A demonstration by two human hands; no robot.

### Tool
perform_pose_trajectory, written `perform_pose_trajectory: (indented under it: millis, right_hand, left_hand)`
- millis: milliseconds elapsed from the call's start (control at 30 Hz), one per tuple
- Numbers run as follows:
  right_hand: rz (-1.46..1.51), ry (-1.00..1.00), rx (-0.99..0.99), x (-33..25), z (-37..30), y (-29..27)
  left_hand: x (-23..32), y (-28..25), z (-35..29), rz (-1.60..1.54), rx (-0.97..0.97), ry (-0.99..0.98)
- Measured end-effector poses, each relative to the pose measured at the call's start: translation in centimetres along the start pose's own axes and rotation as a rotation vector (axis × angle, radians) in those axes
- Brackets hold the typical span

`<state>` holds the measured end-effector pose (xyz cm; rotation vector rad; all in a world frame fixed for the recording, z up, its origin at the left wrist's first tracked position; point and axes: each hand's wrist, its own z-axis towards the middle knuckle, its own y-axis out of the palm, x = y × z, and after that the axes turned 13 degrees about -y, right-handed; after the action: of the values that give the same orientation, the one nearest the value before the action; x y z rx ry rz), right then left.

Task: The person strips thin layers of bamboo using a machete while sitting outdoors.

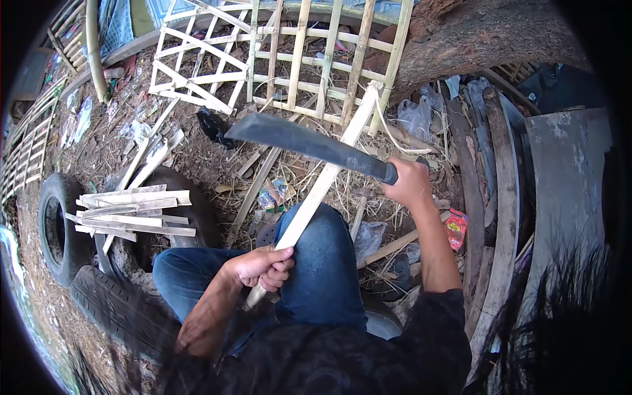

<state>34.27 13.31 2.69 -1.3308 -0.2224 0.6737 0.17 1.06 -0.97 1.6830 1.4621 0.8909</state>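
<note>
My left hand (265,268) is closed around the lower part of a pale bamboo strip (318,189), which slants up and away to the right across my raised knee. A thin curled shaving (388,128) hangs from its far end. My right hand (408,183) grips the handle of a machete (316,144). The dark, broad blade points left and crosses over the strip about midway; whether it touches the strip I cannot tell. To the left, a stack of short split bamboo pieces (135,212) lies by the tyres.
Old tyres (62,227) lie at the left. Bamboo lattice panels (309,59) stand at the far side, beside a thick tree trunk (487,39). Weathered planks (503,217) line the right. Shavings, plastic scraps and a red packet (455,228) litter the ground.
</note>
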Motion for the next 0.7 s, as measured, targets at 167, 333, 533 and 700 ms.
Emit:
perform_pose_trajectory:
  millis: [167, 333, 533, 700]
  right_hand:
    - [-0.215, -0.055, 0.266, 5.3, 2.3, 0.3]
    - [0.387, 0.399, 0.37, 11.1, 0.9, 1.2]
    - [0.936, 0.576, 0.385, 7.0, -2.7, 1.8]
    - [0.988, 0.606, 0.379, 2.0, -3.6, 1.5]
  left_hand:
    - [-0.2, -0.8, -0.3, 0.009, -0.078, -0.06]
    - [0.2, -0.4, 0.4, 0.061, -0.016, -0.049]
    - [-0.4, -1.3, 0.5, 0.037, -0.085, -0.037]
    - [-0.1, -0.5, 0.1, 0.099, -0.075, -0.026]
